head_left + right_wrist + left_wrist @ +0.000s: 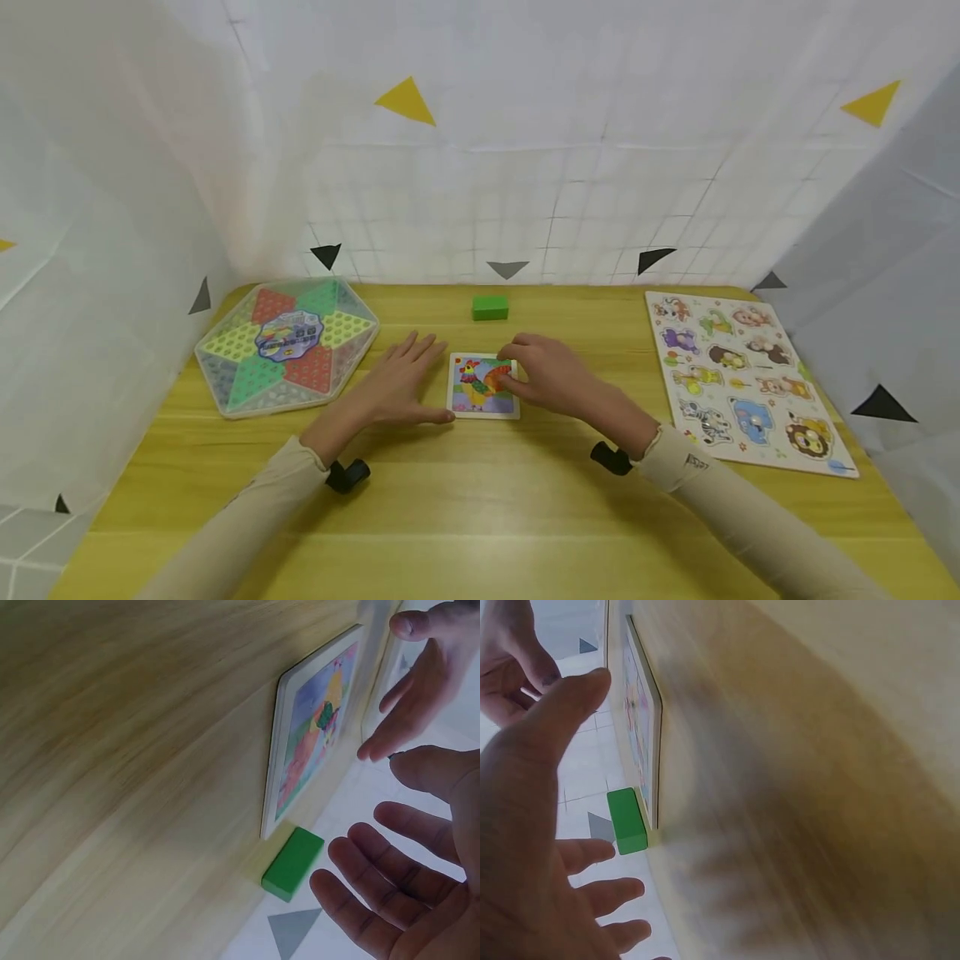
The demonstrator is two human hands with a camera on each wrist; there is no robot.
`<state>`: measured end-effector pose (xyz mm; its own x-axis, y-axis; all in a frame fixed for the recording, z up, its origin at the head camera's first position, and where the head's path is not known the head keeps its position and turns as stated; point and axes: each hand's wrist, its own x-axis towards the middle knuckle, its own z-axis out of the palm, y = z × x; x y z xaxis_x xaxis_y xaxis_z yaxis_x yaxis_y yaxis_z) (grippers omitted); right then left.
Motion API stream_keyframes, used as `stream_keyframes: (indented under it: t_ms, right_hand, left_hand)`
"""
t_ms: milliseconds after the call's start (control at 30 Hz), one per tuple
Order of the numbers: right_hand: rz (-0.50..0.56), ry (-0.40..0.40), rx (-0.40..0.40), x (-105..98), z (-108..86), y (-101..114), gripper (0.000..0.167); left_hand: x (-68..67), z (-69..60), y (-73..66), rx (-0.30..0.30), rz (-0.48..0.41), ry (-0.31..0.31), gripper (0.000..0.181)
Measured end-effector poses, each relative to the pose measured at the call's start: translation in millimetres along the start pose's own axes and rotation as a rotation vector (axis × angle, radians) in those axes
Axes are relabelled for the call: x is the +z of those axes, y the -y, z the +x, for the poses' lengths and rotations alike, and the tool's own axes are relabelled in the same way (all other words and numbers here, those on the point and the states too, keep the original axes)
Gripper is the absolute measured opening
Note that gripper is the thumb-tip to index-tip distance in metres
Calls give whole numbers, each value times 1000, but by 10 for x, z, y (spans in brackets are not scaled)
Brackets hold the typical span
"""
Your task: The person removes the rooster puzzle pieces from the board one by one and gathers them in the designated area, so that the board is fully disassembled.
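Note:
A small square rooster puzzle [474, 390] with a pale frame lies flat on the wooden table, between the two hands. My left hand [397, 383] is spread at its left side, fingers straight and thumb by the lower left corner. The right hand [553, 377] hovers over the right edge of the puzzle. In the right wrist view its fingers [379, 889] are loosely bent and apart from the puzzle, with nothing in them. Behind the puzzle stands a green block [490, 308], which neither hand touches.
At the left lies a hexagonal Chinese checkers board [243, 342] under a clear cover. An animal peg puzzle board [738, 383] lies at the right. White sheeting with yellow, black and grey triangles rises behind the wooden table [480, 517].

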<state>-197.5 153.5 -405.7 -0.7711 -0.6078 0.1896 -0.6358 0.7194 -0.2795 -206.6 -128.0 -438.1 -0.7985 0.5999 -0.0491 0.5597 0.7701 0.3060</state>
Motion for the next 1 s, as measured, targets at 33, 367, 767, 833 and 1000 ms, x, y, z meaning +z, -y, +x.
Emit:
stream_keyframes:
  t_ms: [33,367,767,833,1000]
  right_hand:
    - [7,12,1,20,28,5,29]
    - [39,71,-25,208,282,-1,28]
    - [14,125,20,383,549,66,32]
    - [9,133,27,411,583,66,30]
    - [-5,137,52,454,648,46,24]
  left_hand:
    - [4,16,5,-5,1,12,117]
    - [88,122,71,-49,-36,70,121]
    - [147,201,68,-19,-39,91,116]
    - [138,217,70,-20,-36,96,115]
    - [126,260,81,-11,-49,90,113]
